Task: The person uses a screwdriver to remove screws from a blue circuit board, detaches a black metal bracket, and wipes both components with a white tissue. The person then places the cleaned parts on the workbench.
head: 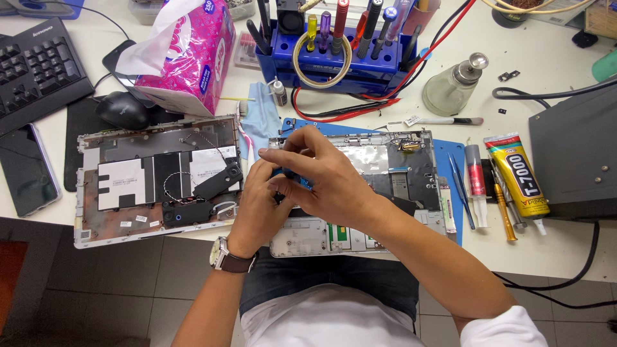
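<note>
My left hand and my right hand meet over an opened laptop chassis that lies on a blue mat. Both hands pinch a small blue and black part between the fingers; most of it is hidden by the fingers. A watch with a brown strap sits on my left wrist. A second opened laptop shell with black speakers and thin wires lies just left of my left hand.
A pink tissue box, a black mouse, a keyboard and a phone are at the left. A blue tool rack stands behind. A glass dispenser bottle, tweezers, syringe, glue tube and dark box are at the right.
</note>
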